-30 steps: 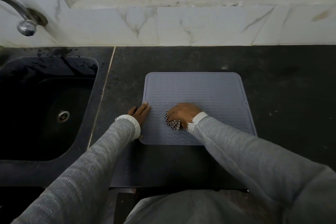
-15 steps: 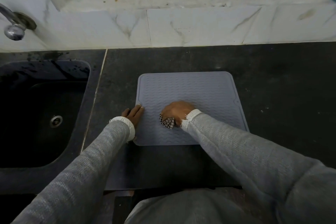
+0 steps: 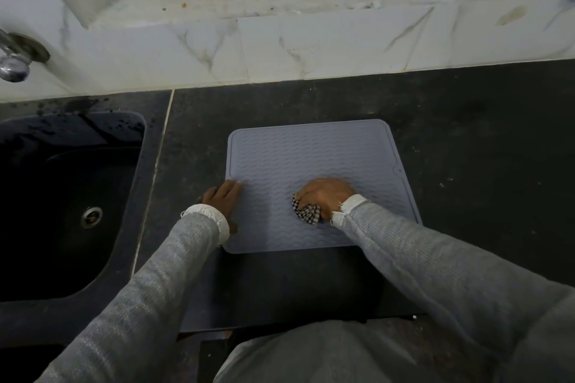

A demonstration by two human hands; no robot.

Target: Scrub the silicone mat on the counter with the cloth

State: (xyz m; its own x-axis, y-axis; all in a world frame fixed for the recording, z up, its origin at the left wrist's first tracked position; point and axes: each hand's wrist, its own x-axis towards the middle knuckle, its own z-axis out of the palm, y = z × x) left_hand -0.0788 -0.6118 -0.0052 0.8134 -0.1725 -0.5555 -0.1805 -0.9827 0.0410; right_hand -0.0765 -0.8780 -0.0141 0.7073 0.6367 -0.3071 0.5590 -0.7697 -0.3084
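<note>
The silicone mat is lying flat on the dark table, a grey-lilac rectangle with rounded corners, a raised rim and rows of wavy ridges across its face. A small notch is showing on its right edge. The right hand is resting on the mat's near middle, fingers curled closed around a bunched checkered cloth, which is pressing against the ridges and poking out beside the wrist. The left hand is lying open and flat, fingers extended, over the mat's left edge, holding nothing. Both arms are wearing grey knitted sleeves with frayed white cuffs. To the left a black sink with a metal drain is sitting in the speckled stone surface, a chrome tap above it. Veined marble tiles are lining the wall behind.
</note>
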